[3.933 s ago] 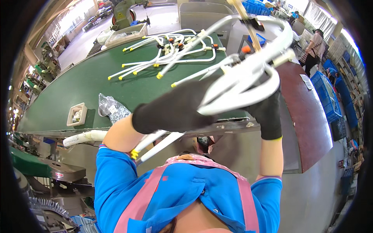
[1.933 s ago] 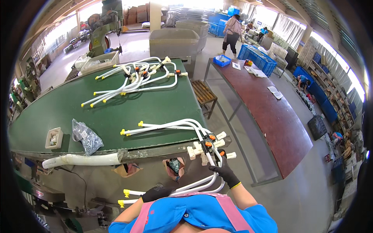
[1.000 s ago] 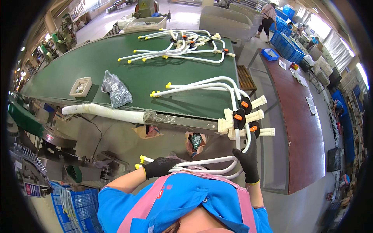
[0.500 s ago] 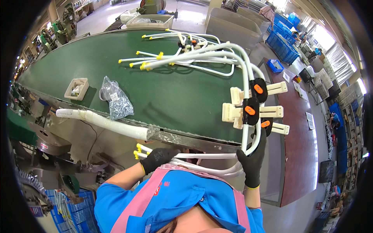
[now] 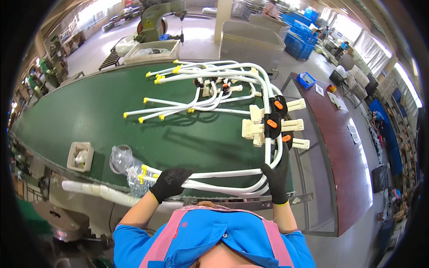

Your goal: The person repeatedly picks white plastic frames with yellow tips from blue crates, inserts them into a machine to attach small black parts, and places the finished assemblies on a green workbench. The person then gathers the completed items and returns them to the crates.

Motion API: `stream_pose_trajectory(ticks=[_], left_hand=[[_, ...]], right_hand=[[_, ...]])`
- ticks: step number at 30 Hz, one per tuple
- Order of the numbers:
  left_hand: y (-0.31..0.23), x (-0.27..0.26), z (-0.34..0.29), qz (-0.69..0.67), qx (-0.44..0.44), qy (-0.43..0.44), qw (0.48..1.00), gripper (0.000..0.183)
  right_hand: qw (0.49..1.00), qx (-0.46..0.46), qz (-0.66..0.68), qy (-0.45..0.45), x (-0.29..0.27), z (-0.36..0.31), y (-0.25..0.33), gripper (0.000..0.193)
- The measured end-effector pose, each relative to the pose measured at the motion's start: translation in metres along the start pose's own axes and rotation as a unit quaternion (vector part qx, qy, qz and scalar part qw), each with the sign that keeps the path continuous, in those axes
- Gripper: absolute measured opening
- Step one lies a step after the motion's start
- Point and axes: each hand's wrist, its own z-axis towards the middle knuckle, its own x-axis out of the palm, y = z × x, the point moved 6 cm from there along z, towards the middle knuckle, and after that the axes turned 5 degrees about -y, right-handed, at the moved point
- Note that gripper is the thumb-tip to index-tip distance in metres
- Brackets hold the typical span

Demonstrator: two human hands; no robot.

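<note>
A bundle of bent white tube frames (image 5: 223,175) spans the near edge of the green bench, held in both black-gloved hands. My left hand (image 5: 172,184) is closed round the near tubes just right of their yellow end caps (image 5: 144,172). At the right-hand bend, my right hand (image 5: 278,178) grips the tubes below the black joints (image 5: 272,125), which carry orange buttons. Cream plastic brackets (image 5: 253,129) stick out on both sides of these joints. The bundle's far tubes reach back over other white tube frames (image 5: 174,107) lying on the bench.
A clear plastic bag (image 5: 136,178) and a small cream tray (image 5: 80,156) sit at the left on the green bench (image 5: 58,116). A white padded roll (image 5: 96,191) runs along the bench's near edge. Rightward stands a dark red table (image 5: 344,165) with a blue tray (image 5: 305,80).
The held tubes and both hands have moved forward, from before the bench edge to over it. The yellow caps now overlap the plastic bag. My view has shifted too.
</note>
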Motion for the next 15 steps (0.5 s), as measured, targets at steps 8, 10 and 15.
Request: stream_pose_trajectory(ticks=[8,10,15], left_hand=[[0.095,0.015,0.089,-0.031,0.022,0.015,0.999,0.050],[0.115,0.017,0.114,-0.025,0.039,-0.011,0.999,0.052],[0.177,0.030,0.173,-0.002,0.026,-0.044,0.999,0.060]], right_hand=[[0.999,-0.020,-0.004,-0.028,0.037,0.090,-0.051,0.092],[0.999,-0.021,-0.023,-0.042,0.042,0.112,-0.061,0.092],[0.992,-0.103,-0.063,-0.019,0.066,0.201,-0.086,0.088]])
